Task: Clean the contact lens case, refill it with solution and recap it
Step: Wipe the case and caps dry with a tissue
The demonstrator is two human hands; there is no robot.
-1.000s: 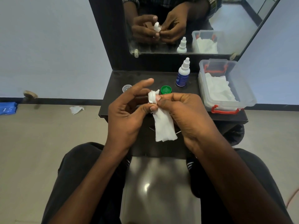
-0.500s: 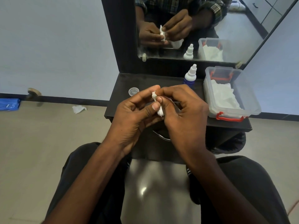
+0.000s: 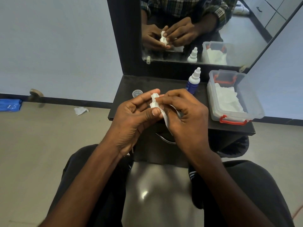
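Shelf (image 3: 124,89) bare at left (one clear cap (image 3: 137,93)); bottle (image 3: 193,82), box (image 3: 232,97) crowd right.

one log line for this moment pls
step: wiping case | left hand: holds tissue-wrapped case | right hand: pinches tissue | solution bottle: capped, on shelf | clear cap: off, on shelf

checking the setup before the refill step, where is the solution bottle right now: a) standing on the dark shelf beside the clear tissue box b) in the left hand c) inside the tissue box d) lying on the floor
a: the solution bottle stands upright on the dark shelf, just left of the clear tissue box, while both hands are busy with the white tissue.
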